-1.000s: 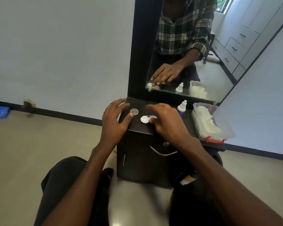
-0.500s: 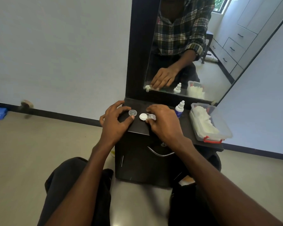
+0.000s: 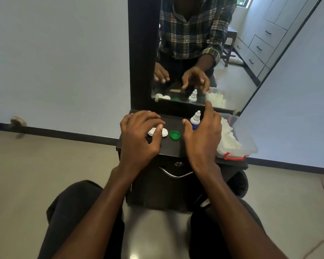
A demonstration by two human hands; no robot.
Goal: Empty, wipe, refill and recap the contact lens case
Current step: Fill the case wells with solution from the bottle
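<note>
A white contact lens case [image 3: 165,132] lies on the dark cabinet top [image 3: 171,148]. My left hand [image 3: 138,139] rests over it, thumb pressing across its middle and fingers curled behind. A green cap [image 3: 175,135] lies flat just right of the case, touching nothing. My right hand [image 3: 202,139] hovers open to the right of the cap, fingers spread, holding nothing. A small white solution bottle with a blue label [image 3: 195,120] stands upright behind my right thumb, partly hidden by the hand.
A clear plastic tub with a red latch [image 3: 238,152], holding white tissues, sits at the right end of the cabinet top. A mirror [image 3: 204,53] stands right behind. The cabinet's front edge and drawer handle [image 3: 176,174] lie below my hands.
My right hand has let go of the case and moved right, opening. A green cap now lies on the top. My left hand has shifted onto the case. The small clear cap is hidden.
</note>
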